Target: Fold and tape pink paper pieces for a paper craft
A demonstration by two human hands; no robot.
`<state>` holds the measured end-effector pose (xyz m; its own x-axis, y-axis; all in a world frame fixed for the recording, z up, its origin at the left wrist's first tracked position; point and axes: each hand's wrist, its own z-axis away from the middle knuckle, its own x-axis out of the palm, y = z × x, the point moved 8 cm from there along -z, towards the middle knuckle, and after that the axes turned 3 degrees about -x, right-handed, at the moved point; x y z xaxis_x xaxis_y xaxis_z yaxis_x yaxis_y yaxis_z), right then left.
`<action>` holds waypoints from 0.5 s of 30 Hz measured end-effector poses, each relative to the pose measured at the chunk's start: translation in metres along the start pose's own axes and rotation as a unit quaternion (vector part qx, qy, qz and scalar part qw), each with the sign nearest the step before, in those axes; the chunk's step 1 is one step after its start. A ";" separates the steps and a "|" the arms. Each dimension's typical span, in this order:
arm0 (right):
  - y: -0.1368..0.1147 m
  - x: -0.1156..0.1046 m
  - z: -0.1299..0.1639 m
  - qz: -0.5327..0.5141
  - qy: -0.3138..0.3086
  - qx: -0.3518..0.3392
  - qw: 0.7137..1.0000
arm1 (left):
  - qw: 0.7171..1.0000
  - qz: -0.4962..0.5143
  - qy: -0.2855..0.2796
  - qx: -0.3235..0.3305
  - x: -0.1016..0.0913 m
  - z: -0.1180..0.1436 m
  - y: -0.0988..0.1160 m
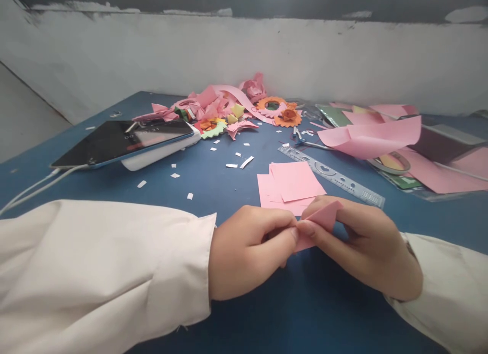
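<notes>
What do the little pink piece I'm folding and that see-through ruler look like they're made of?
Pink piece, pinched by left hand and right hand: thin matte paper, holding sharp creases. Ruler: probably clear, glossy plastic; the blue table shows through it.

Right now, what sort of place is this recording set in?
Probably a paper-craft worktable against a plain wall. Both hands fold a small pink paper piece over a blue tabletop with pink paper squares, a stencil ruler and a heap of paper flowers and scraps.
</notes>
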<state>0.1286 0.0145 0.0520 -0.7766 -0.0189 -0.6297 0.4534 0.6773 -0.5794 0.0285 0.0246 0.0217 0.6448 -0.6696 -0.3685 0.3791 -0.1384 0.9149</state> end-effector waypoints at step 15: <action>-0.018 0.002 0.010 0.193 0.017 -0.162 0.967 | 0.999 0.021 -0.032 -0.012 0.005 -0.004 -0.001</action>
<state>0.1235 -0.0047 0.0559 -0.5927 0.3018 -0.7468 0.5554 0.8246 -0.1075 0.0341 0.0244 0.0186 0.6175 -0.7196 -0.3175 0.3683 -0.0922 0.9251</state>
